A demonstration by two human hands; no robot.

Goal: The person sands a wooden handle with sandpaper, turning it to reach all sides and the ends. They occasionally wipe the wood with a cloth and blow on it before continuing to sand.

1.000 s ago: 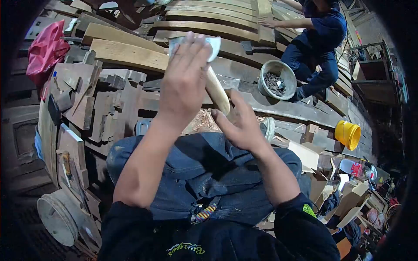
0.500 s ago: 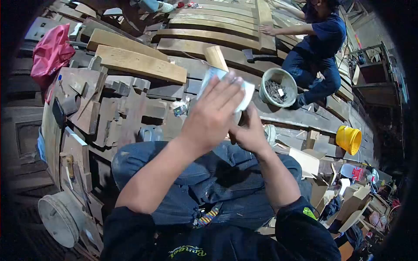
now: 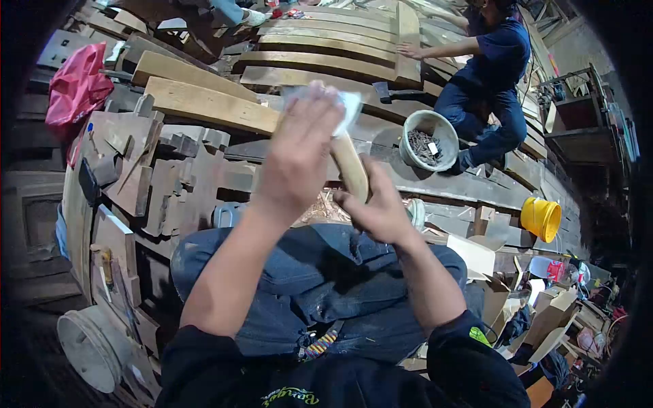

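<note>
A pale, smoothed length of wood (image 3: 350, 166) slants up in front of my lap. My right hand (image 3: 382, 209) grips its lower end, thumb on the near side. Over the upper end, my left hand (image 3: 299, 146) presses a whitish sheet of sandpaper (image 3: 351, 112) against the wood. Its fingers lie together across the sheet and are blurred by motion. The wood's far end is hidden under the sheet and fingers.
A bucket of nails (image 3: 430, 141) stands ahead on the right, near a seated co-worker (image 3: 486, 81). A hatchet (image 3: 398, 93) lies on the planks. A yellow bucket (image 3: 541, 219) is at right, a pink bag (image 3: 80, 85) at left, and wood shavings (image 3: 323, 207) lie before my lap.
My left hand and the sandpaper have slid left and away along the wood, uncovering more of its middle. My right hand stays on the lower end, slightly lower and left.
</note>
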